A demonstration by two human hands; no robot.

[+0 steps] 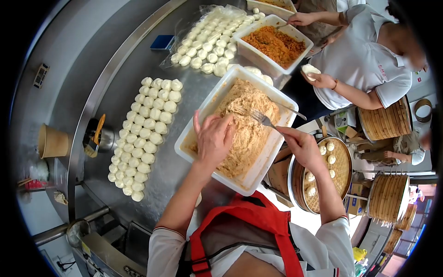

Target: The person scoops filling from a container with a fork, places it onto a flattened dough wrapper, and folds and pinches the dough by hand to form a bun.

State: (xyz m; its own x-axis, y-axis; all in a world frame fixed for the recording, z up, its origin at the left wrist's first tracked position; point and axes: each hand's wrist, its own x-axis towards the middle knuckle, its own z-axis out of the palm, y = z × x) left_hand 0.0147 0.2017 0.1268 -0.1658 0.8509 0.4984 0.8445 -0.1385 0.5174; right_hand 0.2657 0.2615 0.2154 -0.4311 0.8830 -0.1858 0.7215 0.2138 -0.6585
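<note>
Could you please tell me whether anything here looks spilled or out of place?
Nothing looks clearly spilled: the pale filling sits inside the white tub. Slightly odd is a second metal utensil poking over its edge, while the right hand holds a fork.

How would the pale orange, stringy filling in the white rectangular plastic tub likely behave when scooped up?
The filling is probably soft but cohesive, since it holds an uneven mound in the tub. Its moist-looking surface suggests it may cling to the silver metal fork. Being one broad mass, it seems unlikely to roll.
</note>
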